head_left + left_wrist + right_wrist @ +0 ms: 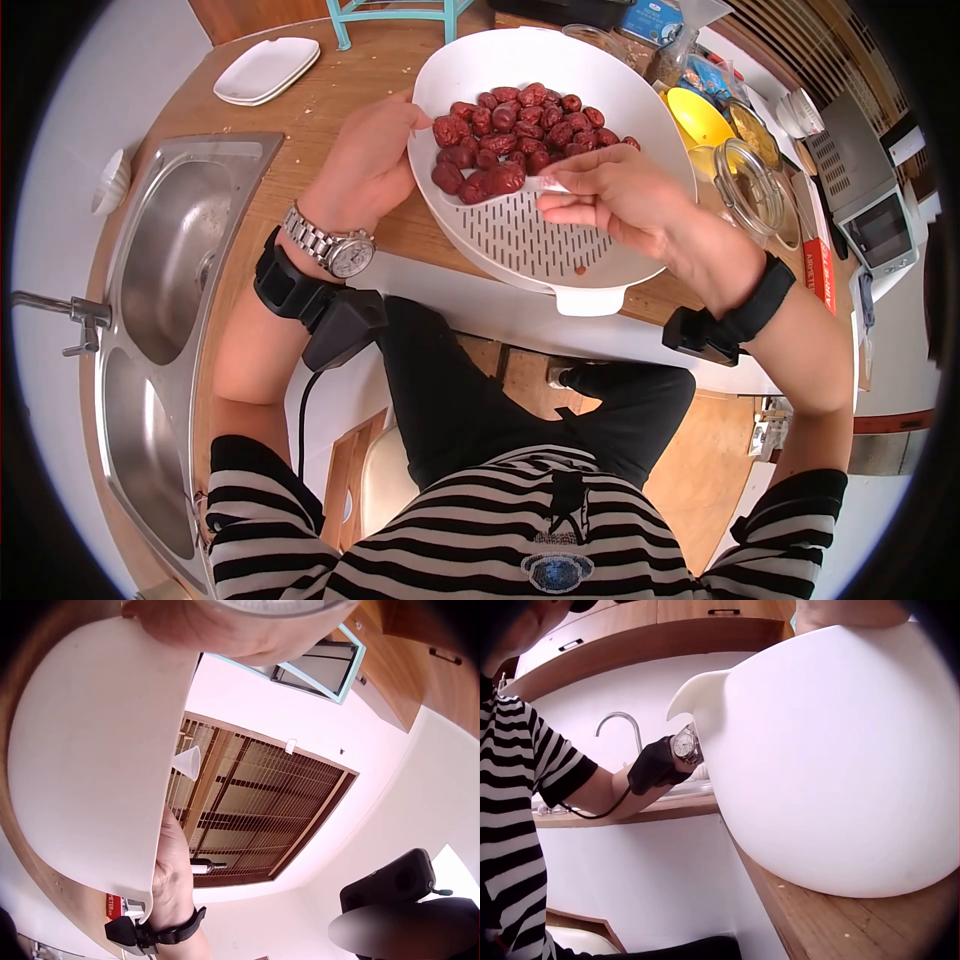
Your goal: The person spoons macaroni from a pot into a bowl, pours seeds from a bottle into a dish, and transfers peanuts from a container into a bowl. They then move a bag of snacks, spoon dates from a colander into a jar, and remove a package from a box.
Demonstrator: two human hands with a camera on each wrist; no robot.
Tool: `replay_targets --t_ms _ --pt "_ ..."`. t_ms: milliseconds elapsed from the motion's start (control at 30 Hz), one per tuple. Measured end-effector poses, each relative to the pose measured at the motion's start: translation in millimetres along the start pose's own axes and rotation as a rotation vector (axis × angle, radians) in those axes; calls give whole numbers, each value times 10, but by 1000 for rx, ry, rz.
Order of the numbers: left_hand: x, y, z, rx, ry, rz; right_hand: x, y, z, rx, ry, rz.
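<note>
A large white draining basket (pixel 600 75) with a slotted bottom is in the head view, tilted toward the person. Many wrinkled dark red dried jujubes (pixel 525 125) are heaped on its far side. My left hand (pixel 365 160) grips the basket's left rim, thumb over the edge. Over the inside, my right hand (pixel 625 195) pinches a small white piece (pixel 548 183) between thumb and fingers, right by the nearest jujubes; what it belongs to I cannot tell. In the right wrist view the basket's smooth outer wall (pixel 832 765) fills the right side.
A steel double sink (pixel 175 260) with a tap (pixel 88 315) lies to the left. White square plates (pixel 268 70) and a turquoise rack (pixel 395 14) stand behind. On the right are a yellow bowl (pixel 698 118), an open glass jar (pixel 748 190), bags and a microwave (pixel 880 225).
</note>
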State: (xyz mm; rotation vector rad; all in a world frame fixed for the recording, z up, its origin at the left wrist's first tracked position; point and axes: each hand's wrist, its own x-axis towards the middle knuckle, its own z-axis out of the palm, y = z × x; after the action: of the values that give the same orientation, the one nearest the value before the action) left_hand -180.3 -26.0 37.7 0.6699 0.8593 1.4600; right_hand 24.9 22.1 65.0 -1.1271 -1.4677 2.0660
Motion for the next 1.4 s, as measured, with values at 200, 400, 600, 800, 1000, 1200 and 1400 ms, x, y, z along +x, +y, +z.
replay_targets --t_ms 200,400,600,800,1000,1200,1400 --pt "-28 29 44 17 13 2 -9 -37 -51 66 -39 -14" --pt "-78 40 101 43 61 15 -274 -180 -145 99 -17 -85" --pt "-52 33 46 2 8 0 -831 -367 -601 132 67 -184" --pt "-64 30 32 14 9 7 -1501 -554 -1103 -91 421 -390" --pt "-80 53 65 33 50 -16 -1758 -505 -1413 -670 618 -502" --pt "-51 47 29 27 -7 -29 -1633 -575 -1117 -936 719 -695" --pt "-41 32 19 17 24 -13 -1172 -466 -529 -818 345 -426"
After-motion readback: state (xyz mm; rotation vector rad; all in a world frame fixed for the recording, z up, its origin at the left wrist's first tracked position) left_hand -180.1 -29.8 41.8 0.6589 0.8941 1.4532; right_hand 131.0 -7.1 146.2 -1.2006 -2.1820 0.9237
